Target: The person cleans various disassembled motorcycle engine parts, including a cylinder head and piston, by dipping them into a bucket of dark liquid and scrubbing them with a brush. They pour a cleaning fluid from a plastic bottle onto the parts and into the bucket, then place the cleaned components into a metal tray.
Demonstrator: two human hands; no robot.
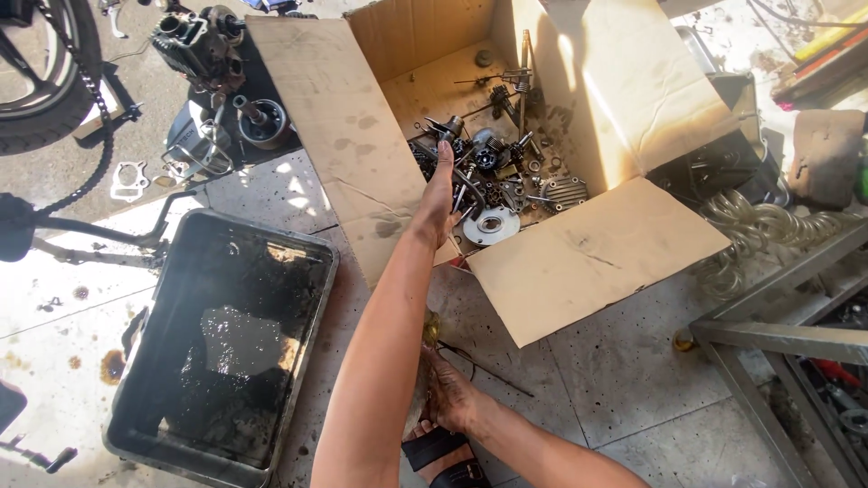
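Right now one left hand (440,194) reaches flat-open into one cardboard box (579,262); right hand (449,398) grips something unclear.

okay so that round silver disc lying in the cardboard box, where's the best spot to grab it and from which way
Probably the outer rim of the round silver disc, pinched from above. It lies flat on the floor of the cardboard box, near the front flap, and nothing seems to lie on top of it. The left hand already reaches in just beside it.

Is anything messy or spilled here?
Yes. The black tray holds a pool of dirty dark liquid, and brown spots stain the floor beside it. The cardboard box has greasy blotches on its flaps, with metal parts heaped loosely inside where the left hand reaches.
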